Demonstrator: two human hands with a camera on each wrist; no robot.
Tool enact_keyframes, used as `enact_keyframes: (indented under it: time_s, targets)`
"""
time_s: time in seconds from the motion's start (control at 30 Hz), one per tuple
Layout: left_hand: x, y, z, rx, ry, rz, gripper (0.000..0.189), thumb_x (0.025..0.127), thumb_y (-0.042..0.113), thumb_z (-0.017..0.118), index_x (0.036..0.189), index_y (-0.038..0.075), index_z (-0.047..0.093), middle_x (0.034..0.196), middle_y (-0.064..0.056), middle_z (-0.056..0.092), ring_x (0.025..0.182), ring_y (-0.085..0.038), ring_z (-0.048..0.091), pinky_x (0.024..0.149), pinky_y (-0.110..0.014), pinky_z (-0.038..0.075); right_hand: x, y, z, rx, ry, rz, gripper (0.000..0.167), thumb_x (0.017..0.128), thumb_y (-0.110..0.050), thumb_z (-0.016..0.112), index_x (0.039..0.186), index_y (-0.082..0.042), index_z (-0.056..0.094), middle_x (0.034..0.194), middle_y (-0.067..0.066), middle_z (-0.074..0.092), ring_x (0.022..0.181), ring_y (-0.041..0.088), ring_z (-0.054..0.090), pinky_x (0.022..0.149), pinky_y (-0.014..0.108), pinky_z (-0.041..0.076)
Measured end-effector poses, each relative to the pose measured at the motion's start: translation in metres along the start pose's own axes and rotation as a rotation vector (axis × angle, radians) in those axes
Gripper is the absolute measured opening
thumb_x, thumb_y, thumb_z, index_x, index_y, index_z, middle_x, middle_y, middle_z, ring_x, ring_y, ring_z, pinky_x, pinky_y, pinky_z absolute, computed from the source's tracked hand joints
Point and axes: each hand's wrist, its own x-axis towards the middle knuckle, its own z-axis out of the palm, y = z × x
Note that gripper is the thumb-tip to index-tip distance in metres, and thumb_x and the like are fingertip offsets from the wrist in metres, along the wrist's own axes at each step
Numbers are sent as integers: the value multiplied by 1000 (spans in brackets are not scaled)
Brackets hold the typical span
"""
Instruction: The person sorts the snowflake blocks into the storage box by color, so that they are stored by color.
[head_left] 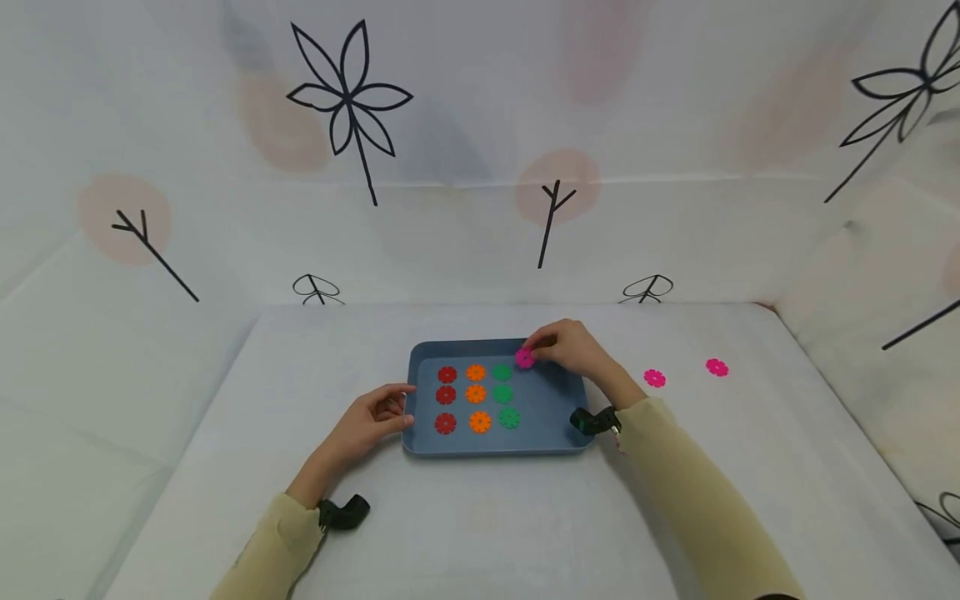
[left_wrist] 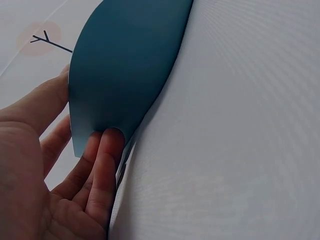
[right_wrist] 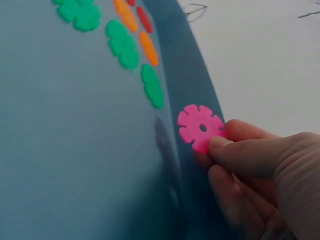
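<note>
A blue-grey tray (head_left: 551, 417) lies on the white table. My left hand (head_left: 369, 423) holds its left edge; in the left wrist view, the fingers (left_wrist: 106, 160) lie against the outer wall of the tray (left_wrist: 125, 60). My right hand (head_left: 573, 347) pinches a pink notched plastic disc (right_wrist: 190, 122) between thumb and fingers, close over the tray's far wall. On the tray are three columns of similar discs: red discs (head_left: 446, 394) at left, orange discs (head_left: 476, 393) beside them, then green discs (head_left: 502, 393). The pink disc is tilted, with its centre hole showing.
Two more pink discs lie on the table right of the tray, one nearer (head_left: 655, 378) and one farther right (head_left: 717, 367). A white cloth backdrop (head_left: 450, 233) with plant drawings rises behind the table. Dark wrist cameras sit at both sleeve cuffs.
</note>
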Motion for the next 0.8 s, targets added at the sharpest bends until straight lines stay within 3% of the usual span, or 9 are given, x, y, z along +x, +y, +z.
enact_keyframes:
  time_s: [0.27,0.8]
  targets:
    - [0,-1,0,-1,8,-2,50,91,21,75,136,9,58,109,-12,55,95,-26,60,83,-23,51,2,-2,4,-170,-24,6,15,91,-9,72,104,-10,78,101,3,73,97,23,63,85,41,51]
    - [0,-1,0,9,3,-4,50,91,21,75,137,10,58,108,-11,55,95,-26,61,83,-23,52,1,-2,4,-196,-75,-34,18,89,-8,74,106,-10,79,106,4,73,101,24,64,89,43,51]
